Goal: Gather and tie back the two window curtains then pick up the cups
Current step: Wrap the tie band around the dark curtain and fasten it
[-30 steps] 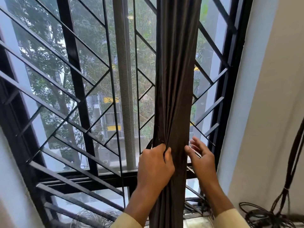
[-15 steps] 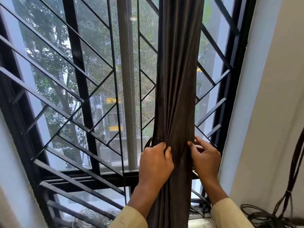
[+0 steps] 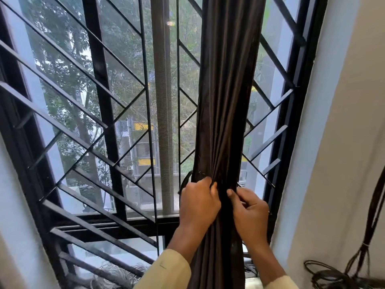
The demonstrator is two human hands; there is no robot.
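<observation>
Right hand (image 3: pixel 251 213) is closing onto curtain (image 3: pixel 226 113) from 3 o'clock | both hands' fingers (image 3: pixel 235 196) are pinching folds | left hand (image 3: pixel 199 202) is clamping bundle; tying is coming next

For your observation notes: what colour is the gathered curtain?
Dark brown curtain, plain, unpatterned; head view shows it.

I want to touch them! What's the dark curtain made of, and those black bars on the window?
The curtain looks like soft woven cloth, dark brown with a slight sheen; it bunches into long folds where the left hand and right hand squeeze it. The window bars look like metal painted black: straight, thin, hard-edged. Paint hides the metal itself.
</observation>
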